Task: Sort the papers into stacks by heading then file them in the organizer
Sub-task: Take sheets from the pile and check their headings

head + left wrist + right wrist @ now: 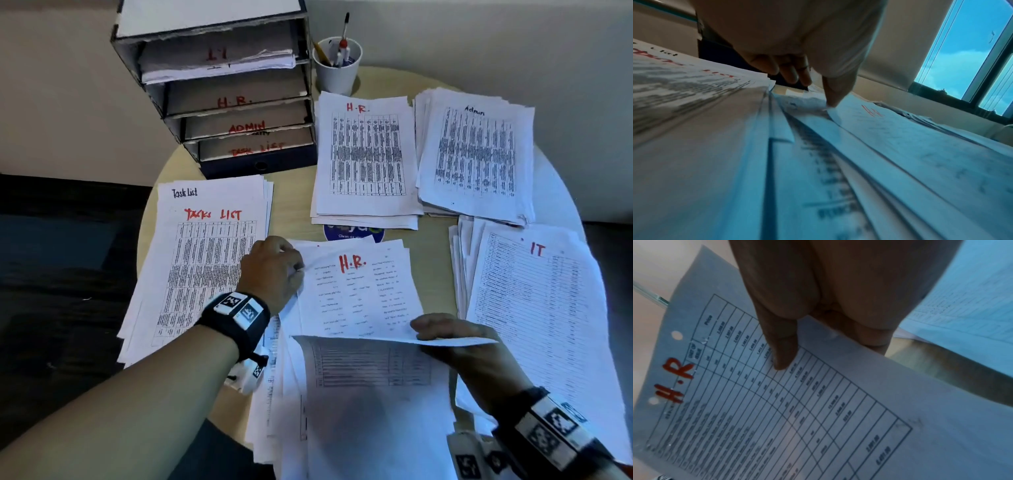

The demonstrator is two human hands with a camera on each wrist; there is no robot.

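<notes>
From the head view, the right hand (455, 346) pinches a lifted sheet (370, 370) over the unsorted pile (356, 298); the H.R. stack (366, 161) lies well beyond both hands on the desk (294, 192), so carry the sheet flat and square it there. The left wrist view shows the left hand (797, 53) with fingers curled down, a fingertip pressing the pile's top page. The right wrist view shows the thumb on the sheet's printed face, headed H.R. (674, 381).
</notes>
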